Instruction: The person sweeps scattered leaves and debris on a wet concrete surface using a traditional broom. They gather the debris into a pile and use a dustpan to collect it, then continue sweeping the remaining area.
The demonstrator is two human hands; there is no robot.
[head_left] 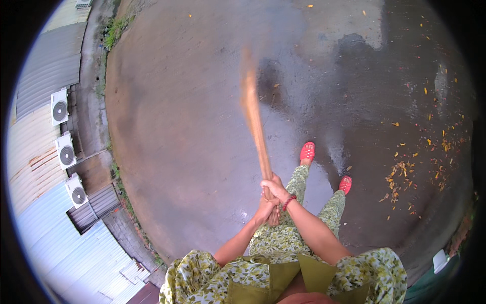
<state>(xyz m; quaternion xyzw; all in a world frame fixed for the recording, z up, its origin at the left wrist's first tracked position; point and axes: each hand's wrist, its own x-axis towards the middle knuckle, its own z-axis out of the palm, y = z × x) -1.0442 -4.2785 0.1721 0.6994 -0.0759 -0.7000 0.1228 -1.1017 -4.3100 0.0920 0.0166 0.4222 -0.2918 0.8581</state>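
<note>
Both my hands are closed round a long brown stick broom [258,129], which looks like a bundle of thin ribs. My right hand [275,187], with a red beaded bracelet [289,202] at the wrist, grips it farther up. Just below, my left hand [265,208] wraps it close to its near end, which sticks out past the hands. The broom points away from me and slightly left, over wet ground [202,131]. Its far end is smeared by motion, so whether it touches the ground I cannot tell.
My feet, in red shoes [307,152], stand right of the broom. Fallen yellow leaves [402,175] lie scattered on the right. Along the left run a weedy edge [121,190], corrugated metal roofing [48,66] and white air-conditioner units [66,150]. A dark wet patch [273,83] is ahead.
</note>
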